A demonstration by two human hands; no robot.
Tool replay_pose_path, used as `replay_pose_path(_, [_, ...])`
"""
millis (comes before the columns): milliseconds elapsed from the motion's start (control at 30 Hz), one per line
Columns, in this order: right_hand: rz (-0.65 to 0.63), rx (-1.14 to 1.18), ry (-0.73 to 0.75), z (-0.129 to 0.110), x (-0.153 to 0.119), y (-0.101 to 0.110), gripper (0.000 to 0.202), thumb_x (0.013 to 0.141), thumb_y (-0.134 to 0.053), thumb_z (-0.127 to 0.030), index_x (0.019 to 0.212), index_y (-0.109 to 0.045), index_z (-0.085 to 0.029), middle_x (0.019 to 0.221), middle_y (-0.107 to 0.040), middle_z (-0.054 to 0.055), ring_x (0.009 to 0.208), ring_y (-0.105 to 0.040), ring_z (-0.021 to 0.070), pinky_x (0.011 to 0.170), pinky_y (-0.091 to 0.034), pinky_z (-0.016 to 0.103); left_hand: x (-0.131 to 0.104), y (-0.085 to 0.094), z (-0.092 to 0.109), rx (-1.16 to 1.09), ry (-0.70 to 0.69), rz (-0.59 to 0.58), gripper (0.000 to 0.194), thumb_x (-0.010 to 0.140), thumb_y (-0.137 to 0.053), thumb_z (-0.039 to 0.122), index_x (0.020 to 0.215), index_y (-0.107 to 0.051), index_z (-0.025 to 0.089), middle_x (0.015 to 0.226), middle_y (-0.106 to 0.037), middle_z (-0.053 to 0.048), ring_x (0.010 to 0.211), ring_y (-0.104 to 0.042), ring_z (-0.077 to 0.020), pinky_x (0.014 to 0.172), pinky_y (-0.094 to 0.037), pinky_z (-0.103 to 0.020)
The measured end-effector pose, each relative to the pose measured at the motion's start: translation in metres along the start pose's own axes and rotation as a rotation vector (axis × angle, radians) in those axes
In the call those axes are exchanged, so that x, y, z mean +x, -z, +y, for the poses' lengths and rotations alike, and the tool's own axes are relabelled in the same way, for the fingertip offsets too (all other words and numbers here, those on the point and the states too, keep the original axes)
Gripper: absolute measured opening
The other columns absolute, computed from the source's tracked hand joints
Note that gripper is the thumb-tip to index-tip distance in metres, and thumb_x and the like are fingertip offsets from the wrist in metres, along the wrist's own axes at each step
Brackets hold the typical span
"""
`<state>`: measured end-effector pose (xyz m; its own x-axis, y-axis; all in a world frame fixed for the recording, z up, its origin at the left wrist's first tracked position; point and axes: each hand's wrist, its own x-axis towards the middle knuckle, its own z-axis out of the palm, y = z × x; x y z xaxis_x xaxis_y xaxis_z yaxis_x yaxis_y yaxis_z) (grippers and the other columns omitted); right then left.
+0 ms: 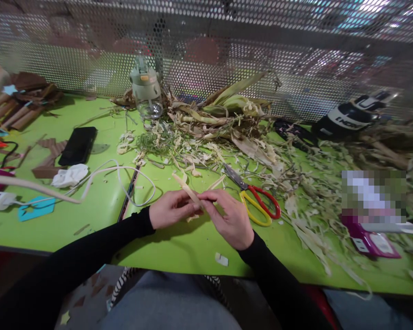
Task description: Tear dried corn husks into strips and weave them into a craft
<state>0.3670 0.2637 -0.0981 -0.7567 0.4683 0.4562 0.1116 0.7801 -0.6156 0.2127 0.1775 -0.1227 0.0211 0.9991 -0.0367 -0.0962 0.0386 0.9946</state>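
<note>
Near the table's front edge, my left hand (pixel 174 209) and my right hand (pixel 229 215) meet around a pale corn husk strip (pixel 186 187). Both hands pinch it, and its free end points up and to the left. Another thin pale strip (pixel 216 183) sticks out behind the right fingers; its lower end is hidden. Just right of my right hand lie scissors (pixel 254 197) with one red and one yellow handle, their blades pointing up and left. Beyond the hands, husk scraps (pixel 192 160) cover the green table (pixel 179 250).
Behind the scraps sit a heap of dried husks (pixel 223 114) and a clear bottle (pixel 147 91), before a perforated metal panel (pixel 206 50). To the left are a phone (pixel 78 145) and a white cable (pixel 99 170). A black bottle (pixel 347 117) and a magenta device (pixel 373 240) lie right.
</note>
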Motion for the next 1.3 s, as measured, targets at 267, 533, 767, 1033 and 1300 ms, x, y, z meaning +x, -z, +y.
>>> replay_pose_path(267, [0.072,-0.010,-0.077,0.006,0.003,0.005,0.010,0.088,-0.056,-0.023,0.092,-0.065,-0.020,0.087,-0.067,0.005,0.072,-0.059,0.0160,0.062,-0.049,0.030,0.000,-0.001,0.002,-0.105,0.086,0.039,0.035,0.079,-0.061,0.044,0.092,-0.058,0.011,0.078,-0.066,-0.007,0.071,-0.063,-0.0129,0.067,-0.051,-0.027])
replay_pose_path(533, [0.024,-0.105,0.222,0.000,0.002,-0.003,0.016,0.085,-0.059,-0.012,0.099,-0.064,-0.018,0.087,-0.070,0.004,0.075,-0.062,0.0158,0.068,-0.048,0.031,-0.001,-0.004,-0.002,-0.135,0.065,0.045,0.037,0.073,-0.068,0.041,0.092,-0.057,0.011,0.076,-0.063,-0.004,0.067,-0.058,-0.0108,0.064,-0.048,-0.024])
replay_pose_path(767, [0.002,-0.027,0.065,0.003,0.002,-0.001,0.012,0.087,-0.055,-0.015,0.095,-0.063,-0.019,0.083,-0.068,0.003,0.075,-0.061,0.0148,0.067,-0.049,0.029,-0.005,-0.003,0.008,0.103,0.059,-0.014,0.035,0.089,-0.043,0.042,0.094,-0.059,0.011,0.081,-0.065,-0.008,0.070,-0.059,-0.0137,0.068,-0.048,-0.028])
replay_pose_path(1033, [-0.081,0.015,-0.021,0.003,0.005,-0.002,0.016,0.086,-0.057,-0.022,0.101,-0.062,-0.018,0.080,-0.064,0.003,0.075,-0.059,0.0161,0.067,-0.048,0.029,-0.006,-0.004,0.016,0.217,0.076,-0.076,0.038,0.091,-0.033,0.035,0.080,-0.060,0.011,0.081,-0.065,-0.007,0.075,-0.058,-0.0146,0.075,-0.047,-0.028])
replay_pose_path(1300, [-0.053,-0.052,-0.051,-0.001,0.005,-0.007,0.013,0.084,-0.061,-0.029,0.078,-0.059,-0.018,0.071,-0.061,0.002,0.067,-0.056,0.0146,0.063,-0.046,0.027,-0.005,-0.010,0.004,0.465,0.039,-0.097,0.033,0.091,-0.028,0.028,0.079,-0.055,0.013,0.077,-0.061,-0.006,0.072,-0.055,-0.0147,0.076,-0.046,-0.030])
